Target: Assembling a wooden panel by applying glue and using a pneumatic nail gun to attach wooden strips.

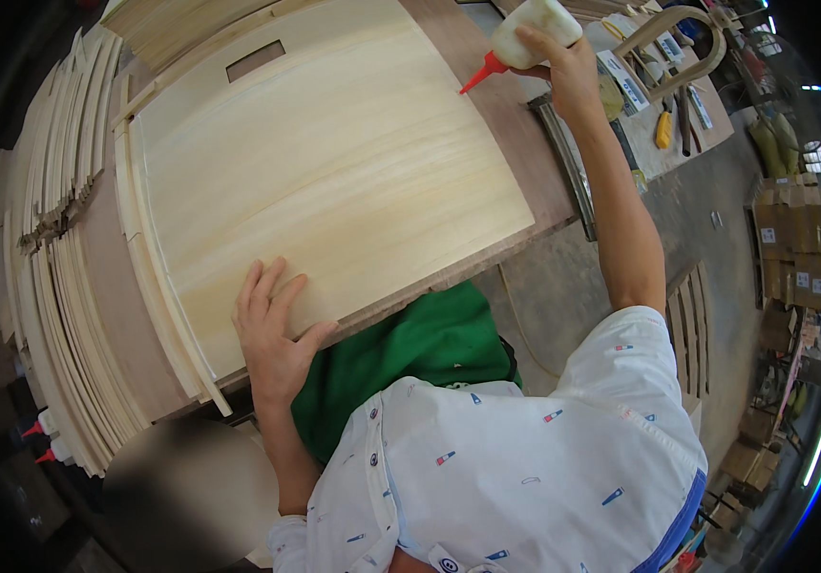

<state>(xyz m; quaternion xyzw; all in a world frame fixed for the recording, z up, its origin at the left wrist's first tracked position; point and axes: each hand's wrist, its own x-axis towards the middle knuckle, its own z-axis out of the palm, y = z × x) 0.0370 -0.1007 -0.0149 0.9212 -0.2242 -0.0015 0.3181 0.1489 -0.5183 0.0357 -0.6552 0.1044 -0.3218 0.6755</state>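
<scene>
The left hand (272, 329) lies on the big pale board (334, 162), fingers a bit spread, holding nothing. The board is flat on the brown desk (528, 134). Wood strips (134, 224) line its left and far sides, so those look done; the right side is bare, maybe left to do. Farther off, the right hand (563, 69) has its fingers around a white bottle (530, 16), red tip (485, 71) by that bare side

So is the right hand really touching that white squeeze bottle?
Touching: the head view shows the right hand gripping the white squeeze bottle directly, its thumb lying across the body behind the red nozzle.
</scene>
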